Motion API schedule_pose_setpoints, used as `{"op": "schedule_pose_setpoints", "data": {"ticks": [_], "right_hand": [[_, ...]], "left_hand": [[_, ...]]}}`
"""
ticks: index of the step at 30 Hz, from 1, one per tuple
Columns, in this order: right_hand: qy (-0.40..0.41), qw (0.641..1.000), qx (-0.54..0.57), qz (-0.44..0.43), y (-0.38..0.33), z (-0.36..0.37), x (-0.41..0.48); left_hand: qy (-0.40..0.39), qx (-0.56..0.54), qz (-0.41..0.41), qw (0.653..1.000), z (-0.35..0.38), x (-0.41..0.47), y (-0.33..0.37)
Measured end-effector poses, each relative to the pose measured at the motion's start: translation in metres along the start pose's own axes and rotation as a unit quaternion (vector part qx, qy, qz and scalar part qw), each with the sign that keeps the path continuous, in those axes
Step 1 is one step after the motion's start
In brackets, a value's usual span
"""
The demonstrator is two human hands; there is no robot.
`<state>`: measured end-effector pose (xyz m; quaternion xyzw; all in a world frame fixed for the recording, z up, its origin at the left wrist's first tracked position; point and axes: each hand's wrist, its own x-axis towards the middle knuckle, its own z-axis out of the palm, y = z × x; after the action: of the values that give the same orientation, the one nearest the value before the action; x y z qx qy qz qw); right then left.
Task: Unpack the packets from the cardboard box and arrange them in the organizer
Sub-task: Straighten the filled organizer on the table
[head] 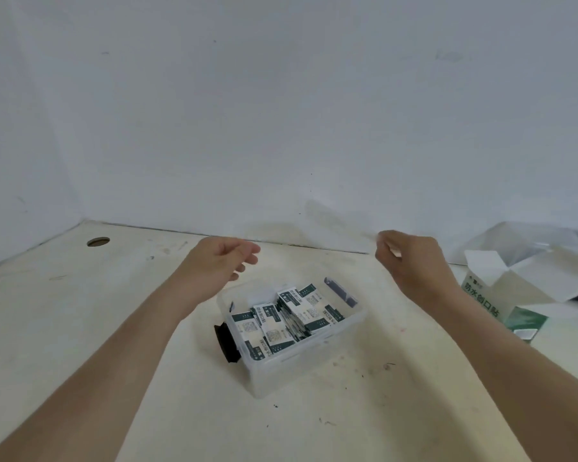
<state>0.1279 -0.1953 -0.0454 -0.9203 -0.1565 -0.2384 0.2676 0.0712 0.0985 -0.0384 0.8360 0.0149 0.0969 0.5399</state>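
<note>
The left hand point(219, 258) and right hand point(411, 261) are bare, as are both forearms point(114, 361) to the picture's edge.

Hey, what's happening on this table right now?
A person is moving packets from a box into storage. The clear plastic organizer sits mid-table and holds a loose pile of green-and-white packets. Both hands hover above it: the left hand is relaxed and empty, and the right hand has curled fingers, though whether it pinches anything is unclear. The opened cardboard box lies to the right on the table.
</note>
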Motion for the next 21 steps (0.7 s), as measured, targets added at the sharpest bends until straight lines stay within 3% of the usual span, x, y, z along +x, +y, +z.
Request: {"op": "schedule_pose_setpoints", "data": {"ticks": [4, 6, 8, 15, 21], "right_hand": [[0.035, 0.99, 0.109, -0.079, -0.026, -0.014, -0.02], [0.04, 0.983, 0.109, -0.144, -0.035, -0.011, -0.032], [0.026, 0.977, 0.11, -0.179, -0.035, -0.003, -0.042], [-0.098, 0.977, 0.186, -0.04, -0.032, 0.009, -0.073], [-0.138, 0.965, 0.222, -0.002, -0.034, 0.009, -0.081]], "left_hand": [[0.067, -0.143, -0.034, 0.987, 0.007, -0.008, 0.023], [0.07, -0.243, -0.079, 0.964, 0.009, -0.018, 0.03], [0.087, -0.266, -0.101, 0.955, 0.01, -0.029, 0.029], [0.119, -0.111, -0.145, 0.976, 0.017, -0.074, 0.006], [0.135, 0.078, -0.134, 0.979, 0.023, -0.095, 0.016]]}}
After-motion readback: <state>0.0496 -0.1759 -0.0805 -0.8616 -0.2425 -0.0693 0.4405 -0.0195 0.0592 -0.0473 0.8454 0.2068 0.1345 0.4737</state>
